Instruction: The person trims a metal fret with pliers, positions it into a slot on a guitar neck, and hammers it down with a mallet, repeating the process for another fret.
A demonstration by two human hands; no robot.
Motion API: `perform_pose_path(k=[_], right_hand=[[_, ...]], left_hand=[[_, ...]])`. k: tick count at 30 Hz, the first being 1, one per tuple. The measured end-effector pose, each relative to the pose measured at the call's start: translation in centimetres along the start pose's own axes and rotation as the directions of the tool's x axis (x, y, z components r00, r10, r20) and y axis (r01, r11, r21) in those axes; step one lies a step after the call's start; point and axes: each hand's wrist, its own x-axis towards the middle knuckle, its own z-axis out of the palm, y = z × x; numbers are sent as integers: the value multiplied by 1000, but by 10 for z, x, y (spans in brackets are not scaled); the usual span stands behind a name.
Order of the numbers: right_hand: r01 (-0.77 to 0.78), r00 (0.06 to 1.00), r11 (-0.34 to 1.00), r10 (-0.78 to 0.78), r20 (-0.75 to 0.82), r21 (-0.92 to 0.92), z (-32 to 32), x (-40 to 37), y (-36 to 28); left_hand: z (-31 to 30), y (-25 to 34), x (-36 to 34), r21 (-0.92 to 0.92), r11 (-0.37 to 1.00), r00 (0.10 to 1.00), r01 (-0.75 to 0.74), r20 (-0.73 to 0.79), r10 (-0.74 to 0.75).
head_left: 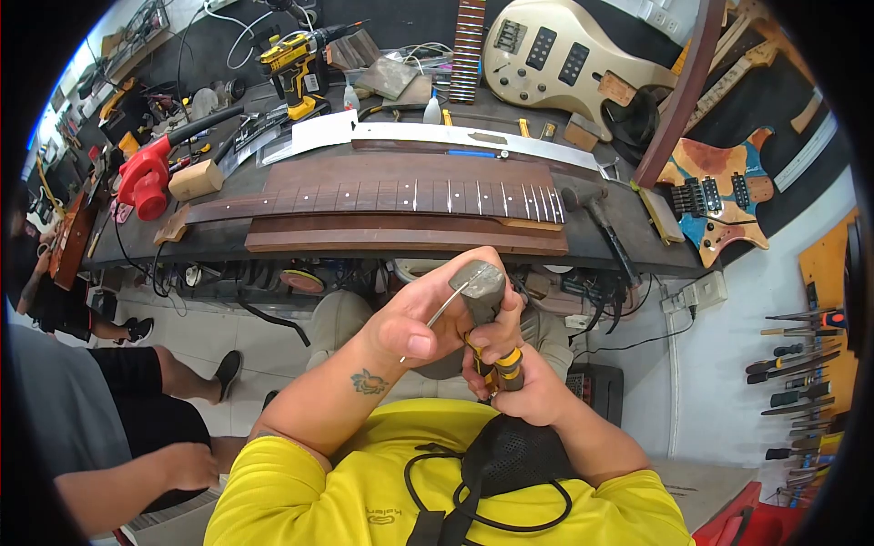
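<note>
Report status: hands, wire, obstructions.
Right hand gripping pliers; left hand at wire. Wire's upper end at pliers' head. Hammer beside guitar neck; nothing visibly blocking hands.

The thin wire (445,310) looks like smooth, bright metal; the cutter's head (480,280) is dull grey metal, its handles (508,366) yellow and black plastic or rubber; the neck (364,196) is dark, matt wood with shiny metal frets (417,196); smooth brown wood forms the board (355,169); the tabletop (214,238) is matt; the blower (146,177) is red plastic; the cream guitar body (557,91) has a glossy finish; the shirt (437,428) is yellow cloth.
</note>
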Motion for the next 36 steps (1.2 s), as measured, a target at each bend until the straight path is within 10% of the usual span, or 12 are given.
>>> perform_pose_path(k=[6, 8, 11, 15, 18, 20, 22, 23, 36], right_hand=[[-91, 996, 996, 91, -20, 20, 2, 3, -5], [-46, 997, 984, 35, 62, 174, -3, 4, -5], [-64, 993, 981, 45, 108, 184, -8, 2, -8], [-62, 991, 997, 57, 123, 41, 0, 3, -14], [80, 991, 982, -59, 124, -170, 2, 5, -16], [84, 993, 957, -57, 105, -279, -1, 4, -13], [124, 992, 921, -120, 35, -368, -5, 4, -8], [154, 982, 874, -188, -28, -461, -6, 3, -7], [55, 966, 775, -202, -164, -630, -2, 0, -23]], left_hand=[[7, 8, 10, 88, 995, 995, -49, -84, 56], [7, 5, 10, 308, 903, 916, -299, -173, 362], [-1, 31, -1, 915, 82, 774, -395, 283, 566], [15, 43, -4, 866, -372, 695, -335, 494, 522], [30, 29, -8, 885, -38, 580, -464, 336, 742], [41, 36, -9, 862, -81, 473, -501, 351, 808], [58, 50, -28, 995, -45, 740, 93, -39, 671], [53, 53, -22, 975, -167, 775, 145, -7, 632], [42, 52, -22, 987, -147, 856, 66, 20, 517]])
